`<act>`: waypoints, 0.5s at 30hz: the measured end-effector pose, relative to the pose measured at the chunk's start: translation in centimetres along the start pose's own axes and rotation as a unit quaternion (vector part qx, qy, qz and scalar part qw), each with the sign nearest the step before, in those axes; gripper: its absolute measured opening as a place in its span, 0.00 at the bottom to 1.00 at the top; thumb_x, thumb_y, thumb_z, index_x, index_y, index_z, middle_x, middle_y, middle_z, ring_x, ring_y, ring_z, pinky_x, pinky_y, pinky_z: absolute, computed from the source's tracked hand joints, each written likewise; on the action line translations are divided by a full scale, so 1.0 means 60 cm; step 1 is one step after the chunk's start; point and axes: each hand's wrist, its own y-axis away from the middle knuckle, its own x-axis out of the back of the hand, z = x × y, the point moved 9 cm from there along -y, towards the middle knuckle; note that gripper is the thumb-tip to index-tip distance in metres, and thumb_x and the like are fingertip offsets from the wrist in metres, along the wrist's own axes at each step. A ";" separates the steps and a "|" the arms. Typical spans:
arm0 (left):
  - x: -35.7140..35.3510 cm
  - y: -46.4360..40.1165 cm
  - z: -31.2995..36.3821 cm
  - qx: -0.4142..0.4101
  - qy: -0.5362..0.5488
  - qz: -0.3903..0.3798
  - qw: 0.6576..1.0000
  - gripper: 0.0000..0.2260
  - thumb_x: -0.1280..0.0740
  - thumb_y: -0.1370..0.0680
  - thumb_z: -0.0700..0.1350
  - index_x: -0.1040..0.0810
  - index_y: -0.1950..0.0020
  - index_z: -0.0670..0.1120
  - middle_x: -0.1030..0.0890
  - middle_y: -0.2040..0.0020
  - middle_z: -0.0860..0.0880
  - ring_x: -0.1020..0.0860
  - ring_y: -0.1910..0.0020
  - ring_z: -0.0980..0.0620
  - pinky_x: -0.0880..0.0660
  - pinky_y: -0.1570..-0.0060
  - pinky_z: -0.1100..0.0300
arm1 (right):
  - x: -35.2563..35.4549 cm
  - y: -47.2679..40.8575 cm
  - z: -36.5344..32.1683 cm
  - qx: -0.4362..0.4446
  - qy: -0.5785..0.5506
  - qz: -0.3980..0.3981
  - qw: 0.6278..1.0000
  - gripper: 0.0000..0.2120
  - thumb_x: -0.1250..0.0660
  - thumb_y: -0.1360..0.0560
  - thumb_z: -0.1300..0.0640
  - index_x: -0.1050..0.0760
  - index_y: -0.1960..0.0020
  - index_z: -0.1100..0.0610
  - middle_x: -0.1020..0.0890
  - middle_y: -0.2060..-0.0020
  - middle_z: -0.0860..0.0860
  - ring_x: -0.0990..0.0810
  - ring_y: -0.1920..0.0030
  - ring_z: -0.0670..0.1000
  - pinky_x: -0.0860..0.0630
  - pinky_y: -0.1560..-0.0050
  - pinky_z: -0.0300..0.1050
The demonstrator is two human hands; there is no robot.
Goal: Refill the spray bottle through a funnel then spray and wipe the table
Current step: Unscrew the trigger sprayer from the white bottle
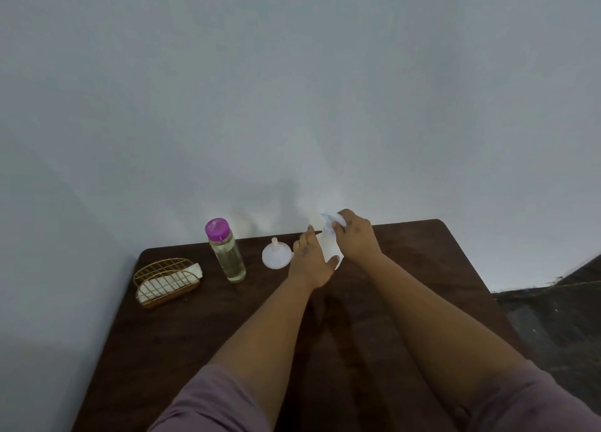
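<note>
A white spray bottle (327, 240) stands upright near the far edge of the dark wooden table (201, 334). My left hand (310, 259) wraps around its body from the left. My right hand (355, 236) grips its white spray head at the top. A white funnel (275, 256) rests upside down on the table just left of my left hand, spout pointing up. Further left stands a clear bottle with a purple cap (226, 251), holding pale liquid.
A gold wire holder (164, 282) with white cloths or napkins sits at the table's far left corner. A pale wall rises right behind the table. Dark floor (559, 317) shows past the table's right edge.
</note>
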 end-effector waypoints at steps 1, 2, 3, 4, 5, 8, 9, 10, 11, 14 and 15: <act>0.003 0.012 -0.004 0.003 0.013 0.004 1.000 0.41 0.34 0.22 0.57 0.56 0.21 0.41 0.47 0.21 0.43 0.46 0.22 0.43 0.44 0.26 0.51 | 0.003 0.018 -0.005 0.003 -0.002 -0.002 1.000 0.09 0.40 0.20 0.59 0.26 0.44 0.62 0.20 0.56 0.56 0.25 0.61 0.51 0.31 0.63 0.40; 0.005 0.026 -0.010 0.006 0.029 0.004 1.000 0.41 0.34 0.22 0.57 0.55 0.21 0.40 0.47 0.21 0.43 0.46 0.22 0.43 0.43 0.26 0.51 | 0.004 0.040 -0.010 0.006 -0.004 -0.004 1.000 0.08 0.40 0.20 0.59 0.26 0.45 0.62 0.21 0.57 0.54 0.25 0.62 0.50 0.32 0.65 0.38; 0.004 0.039 -0.018 0.009 0.042 0.001 0.999 0.41 0.34 0.22 0.57 0.54 0.21 0.41 0.46 0.21 0.43 0.47 0.22 0.43 0.43 0.27 0.51 | 0.005 0.064 -0.014 0.009 -0.010 -0.008 1.000 0.08 0.39 0.21 0.60 0.26 0.46 0.62 0.21 0.59 0.53 0.25 0.62 0.50 0.32 0.65 0.38; 0.004 0.056 -0.026 0.010 0.052 -0.002 0.999 0.41 0.34 0.23 0.58 0.53 0.21 0.41 0.46 0.21 0.43 0.46 0.22 0.43 0.42 0.27 0.50 | 0.006 0.089 -0.018 0.014 -0.015 -0.011 1.000 0.07 0.39 0.21 0.60 0.26 0.46 0.62 0.22 0.59 0.51 0.25 0.62 0.49 0.32 0.65 0.38; 0.003 0.072 -0.037 0.010 0.056 -0.003 0.998 0.41 0.34 0.23 0.58 0.52 0.21 0.42 0.45 0.21 0.43 0.46 0.23 0.43 0.42 0.27 0.49 | 0.005 0.116 -0.023 0.019 -0.016 -0.018 1.000 0.07 0.38 0.22 0.60 0.25 0.45 0.61 0.23 0.59 0.50 0.25 0.61 0.48 0.31 0.64 0.37; 0.001 0.129 -0.070 -0.019 0.047 -0.005 0.999 0.40 0.34 0.25 0.63 0.45 0.22 0.45 0.40 0.23 0.46 0.43 0.24 0.44 0.40 0.28 0.48 | -0.008 0.198 -0.035 0.022 -0.005 -0.046 0.999 0.09 0.37 0.21 0.59 0.25 0.42 0.60 0.23 0.56 0.49 0.24 0.59 0.47 0.34 0.64 0.28; -0.005 0.150 -0.082 -0.028 0.052 -0.011 0.998 0.39 0.33 0.27 0.64 0.42 0.23 0.46 0.37 0.25 0.47 0.41 0.25 0.46 0.39 0.29 0.49 | -0.013 0.224 -0.040 0.026 -0.007 -0.050 0.998 0.10 0.37 0.21 0.59 0.25 0.42 0.60 0.22 0.55 0.50 0.25 0.59 0.46 0.35 0.66 0.26; -0.012 0.171 -0.093 -0.031 0.054 -0.021 0.998 0.38 0.32 0.28 0.66 0.38 0.25 0.47 0.34 0.27 0.49 0.38 0.27 0.47 0.37 0.30 0.50 | -0.016 0.248 -0.046 0.032 -0.009 -0.051 0.998 0.10 0.37 0.21 0.59 0.25 0.42 0.60 0.21 0.55 0.50 0.25 0.60 0.45 0.34 0.67 0.26; -0.020 0.189 -0.105 -0.034 0.056 -0.027 0.997 0.38 0.32 0.31 0.68 0.34 0.28 0.49 0.30 0.30 0.50 0.34 0.30 0.49 0.34 0.31 0.51 | -0.020 0.272 -0.053 0.036 -0.014 -0.049 0.998 0.10 0.36 0.21 0.59 0.25 0.42 0.60 0.20 0.54 0.51 0.24 0.60 0.44 0.32 0.67 0.26; -0.045 0.233 -0.138 -0.024 0.105 -0.041 0.993 0.28 0.31 0.31 0.66 0.24 0.40 0.48 0.20 0.45 0.53 0.23 0.43 0.52 0.24 0.42 0.53 | -0.036 0.337 -0.071 0.054 -0.016 -0.055 0.997 0.08 0.36 0.22 0.59 0.24 0.44 0.60 0.21 0.57 0.49 0.24 0.62 0.43 0.32 0.66 0.26; -0.052 0.253 -0.135 -0.033 0.124 -0.064 0.990 0.21 0.30 0.26 0.59 0.23 0.42 0.46 0.19 0.49 0.52 0.21 0.47 0.53 0.23 0.45 0.57 | -0.044 0.356 -0.074 0.058 -0.012 -0.062 0.996 0.06 0.35 0.23 0.59 0.24 0.47 0.59 0.21 0.59 0.49 0.25 0.64 0.42 0.32 0.66 0.27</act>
